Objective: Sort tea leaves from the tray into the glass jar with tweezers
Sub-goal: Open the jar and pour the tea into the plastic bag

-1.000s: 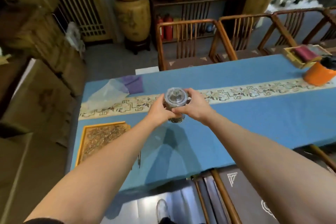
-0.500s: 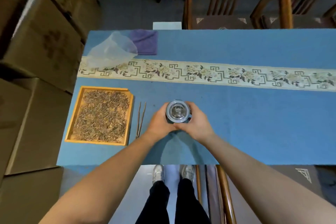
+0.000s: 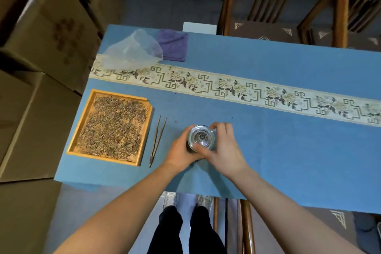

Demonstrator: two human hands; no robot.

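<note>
Head view: counter (image 3: 288, 150) under a matte blue cloth, crossed by a cream embroidered runner (image 3: 226, 86) with flowers and angular key pattern.
Glass jar: clear, round, glass lid (image 3: 201, 137) on; glass jar (image 3: 190, 146) stands on the cloth near the front edge, seen from above.
Left hand: left hand (image 3: 181, 150) wraps the jar's left side, grip clamped on it.
Right hand: right hand (image 3: 223, 150) curls over the lid rim, grip clamped on the lid.
Tray: square, yellow wooden rim, tray (image 3: 81, 128) left of the jar, spread with thin dark tea leaves (image 3: 113, 126).
Tweezers: slender dark tweezers (image 3: 157, 140), legs apart, between tray and jar.
Around: crumpled clear plastic bag (image 3: 134, 49), folded purple cloth (image 3: 174, 45), cardboard boxes (image 3: 51, 33) left, wooden chairs (image 3: 268, 6) behind.
</note>
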